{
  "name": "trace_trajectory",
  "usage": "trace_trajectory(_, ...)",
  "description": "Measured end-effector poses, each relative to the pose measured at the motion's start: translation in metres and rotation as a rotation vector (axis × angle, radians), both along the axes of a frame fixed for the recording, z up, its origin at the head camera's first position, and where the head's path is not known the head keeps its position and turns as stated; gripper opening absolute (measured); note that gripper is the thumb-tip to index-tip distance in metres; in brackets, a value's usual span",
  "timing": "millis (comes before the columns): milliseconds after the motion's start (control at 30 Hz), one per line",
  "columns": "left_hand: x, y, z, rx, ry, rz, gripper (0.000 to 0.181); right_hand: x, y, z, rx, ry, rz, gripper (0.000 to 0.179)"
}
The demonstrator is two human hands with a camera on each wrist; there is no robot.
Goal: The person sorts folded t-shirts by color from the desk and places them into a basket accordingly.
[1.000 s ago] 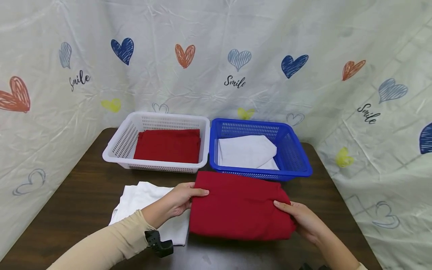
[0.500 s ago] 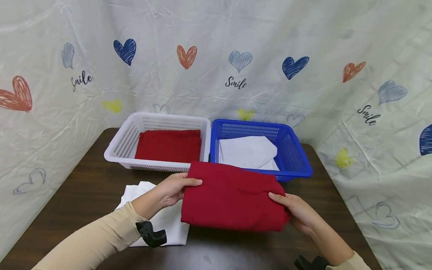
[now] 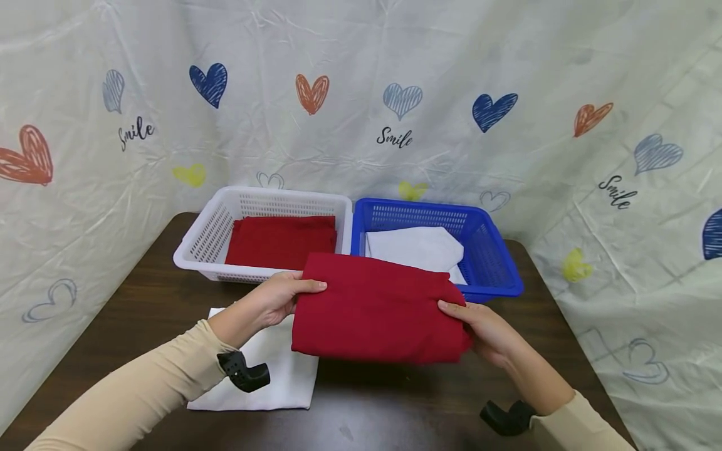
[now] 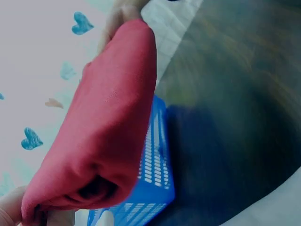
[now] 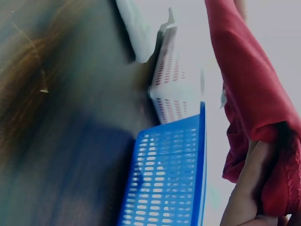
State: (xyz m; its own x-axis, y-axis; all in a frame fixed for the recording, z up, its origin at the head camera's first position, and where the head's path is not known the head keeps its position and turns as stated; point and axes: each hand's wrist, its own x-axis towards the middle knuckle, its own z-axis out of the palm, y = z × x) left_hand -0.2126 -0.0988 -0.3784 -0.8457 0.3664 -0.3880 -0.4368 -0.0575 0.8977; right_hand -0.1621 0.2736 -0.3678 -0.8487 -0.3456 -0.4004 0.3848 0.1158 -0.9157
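Note:
A folded red cloth [image 3: 378, 310] is held in the air above the table, in front of the two baskets. My left hand [image 3: 279, 297] grips its left edge, thumb on top. At the opposite edge my right hand [image 3: 487, 329] pinches it, thumb on top and fingers beneath. The left wrist view shows the red cloth [image 4: 103, 108] end-on, its layers rolled into a fold. In the right wrist view, fingers [image 5: 251, 188] reach in under the red cloth [image 5: 254, 70]. Below my left forearm a folded white cloth [image 3: 282, 376] lies on the table, partly covered.
A white basket [image 3: 197, 266] with folded red cloth [image 3: 282, 241] stands at the back left. Touching or nearly touching it, a blue basket [image 3: 496, 263] holds folded white cloth [image 3: 414, 244]. Behind them hangs a patterned white sheet [image 3: 350, 37]. The dark table [image 3: 406, 401] shows in front.
Both hands have carried the folded red cloth up and leftward, away from the front of the table, toward the white basket. The grip looks the same. More of the white cloth's front shows.

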Motion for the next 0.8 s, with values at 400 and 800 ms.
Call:
trace_trajectory(400, -0.006, -0.019, 0.012, -0.042, -0.005, 0.032, 0.049, -0.019, -0.022, 0.011, 0.051, -0.010, -0.030, 0.025)
trace_trajectory(800, -0.020, -0.041, 0.026, -0.012, 0.049, 0.030, 0.033, -0.040, -0.045, 0.021, -0.002, -0.016, -0.006, 0.031)
